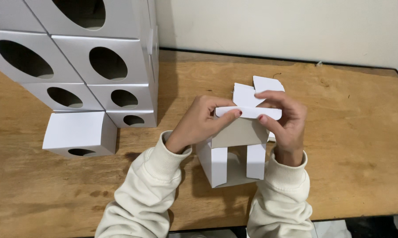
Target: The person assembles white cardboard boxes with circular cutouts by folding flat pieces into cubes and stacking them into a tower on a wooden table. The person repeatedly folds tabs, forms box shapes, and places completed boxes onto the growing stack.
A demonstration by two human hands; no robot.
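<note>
A worn wooden tabletop (348, 145) is set against a plain pale wall (273, 26), its grain scuffed and marked. Near the middle, a half-folded white box (234, 154) of thin card is held, its grey inner face turned toward the camera and its near end left open with two narrow flaps hanging down. The left hand (199, 123) is closed on the left side of the box, thumb laid on a long white flap (248, 113) that is bent across the top; the right hand (285, 119) is closed on the other end of that flap, fingers curled over it from behind. Further loose flaps (256, 90) stand up behind the hands. The fold would best be made by pressing evenly at both ends along the scored crease, the body being kept square so that the thin card does not buckle. At the left, a stack of finished boxes (97, 57) is piled, smooth and matte, each with an oval window; one more box (77, 132) lies just beside its foot. Cream ribbed cuffs (163, 161) cover both wrists.
</note>
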